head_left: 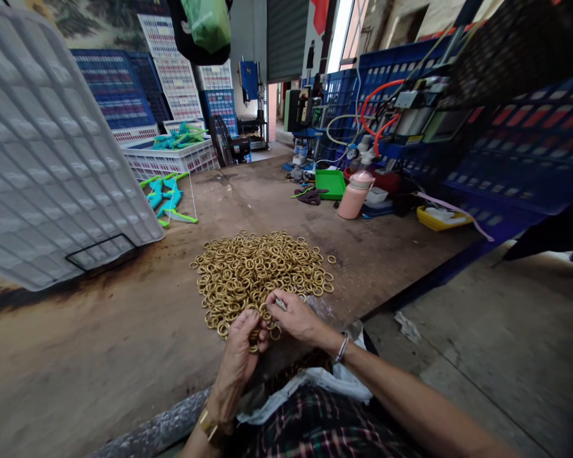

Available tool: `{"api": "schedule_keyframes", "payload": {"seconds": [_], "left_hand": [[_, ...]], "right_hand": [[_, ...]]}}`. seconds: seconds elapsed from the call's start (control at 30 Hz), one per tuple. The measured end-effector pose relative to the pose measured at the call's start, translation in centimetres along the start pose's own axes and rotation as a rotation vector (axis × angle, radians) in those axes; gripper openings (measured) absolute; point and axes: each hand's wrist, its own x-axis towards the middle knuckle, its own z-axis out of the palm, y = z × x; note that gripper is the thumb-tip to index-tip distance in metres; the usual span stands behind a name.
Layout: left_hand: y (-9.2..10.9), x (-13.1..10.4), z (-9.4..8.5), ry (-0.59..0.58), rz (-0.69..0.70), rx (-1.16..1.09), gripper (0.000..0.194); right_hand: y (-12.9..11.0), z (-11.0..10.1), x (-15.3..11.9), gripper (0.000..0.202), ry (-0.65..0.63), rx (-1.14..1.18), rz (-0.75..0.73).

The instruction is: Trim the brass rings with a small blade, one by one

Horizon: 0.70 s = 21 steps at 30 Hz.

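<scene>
A heap of brass-coloured rings (253,267) lies on the brown table (172,343). At its near edge, my left hand (243,340) is closed on some of the rings, with gold showing between the fingers. Just to the right, my right hand (291,315) pinches a small greyish object (281,304) too small to identify. The two hands are close together. Below them, an open plastic bag (315,381) on my lap has more rings inside.
A translucent ribbed plastic panel (62,165) stands at the left, beside blue and green toy bows (169,198). Farther back are a pink bottle (356,196), a green tray (330,184) and a yellow tray (442,218). The table's edge runs along the right.
</scene>
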Motion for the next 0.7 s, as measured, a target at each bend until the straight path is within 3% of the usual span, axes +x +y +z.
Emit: {"api": "schedule_keyframes", "payload": {"seconds": [0.2,0.37,0.47,0.6,0.7], "left_hand": [[0.0,0.1,-0.1,0.023,0.031,0.035,0.034],[-0.3,0.1,-0.3,0.015,0.066,0.144,0.032],[-0.8,0.3,-0.6,0.055,0.168,0.252,0.029],[-1.1,0.4,-0.7,0.118,0.300,0.439,0.028],[-0.8,0.2,-0.5,0.129,0.368,0.522,0.028]], "right_hand": [[-0.3,-0.4,-0.1,0.013,-0.004,-0.207,-0.133],[-0.3,-0.1,-0.1,0.014,-0.038,-0.177,-0.141],[-0.1,0.3,-0.1,0.015,-0.016,0.002,-0.012],[0.2,0.9,-0.2,0.020,-0.090,0.348,0.293],[0.4,1.1,-0.2,0.024,-0.119,0.475,0.388]]}}
